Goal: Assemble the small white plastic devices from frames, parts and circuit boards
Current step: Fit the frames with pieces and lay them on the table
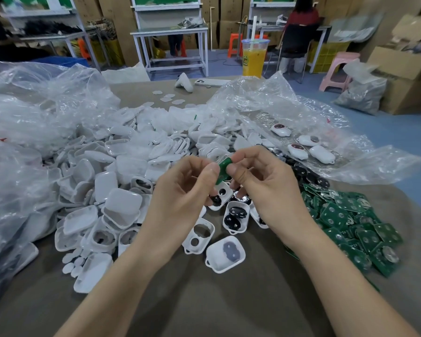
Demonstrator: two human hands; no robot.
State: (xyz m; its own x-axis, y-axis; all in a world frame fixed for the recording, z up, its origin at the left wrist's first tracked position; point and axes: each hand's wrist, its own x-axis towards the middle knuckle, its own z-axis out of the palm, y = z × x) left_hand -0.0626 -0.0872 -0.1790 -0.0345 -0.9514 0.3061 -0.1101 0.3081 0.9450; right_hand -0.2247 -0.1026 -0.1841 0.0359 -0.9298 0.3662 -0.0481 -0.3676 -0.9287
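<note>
Progress is slight: my left hand (pixel 187 190) and right hand (pixel 260 188) pinch one circuit board (pixel 223 167); few finished devices (pixel 322 154) lie beyond it, heaped frames (pixel 122 205) wait left of it.

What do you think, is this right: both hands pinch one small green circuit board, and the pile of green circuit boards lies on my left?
No: the head view shows the pile of green circuit boards on your right, not left. The left hand and right hand do pinch one small green circuit board.

You are pinching a glossy green circuit board (pixel 223 166) above smooth white plastic frames (pixel 204 244) lying on matt cloth (pixel 204 300).
</note>
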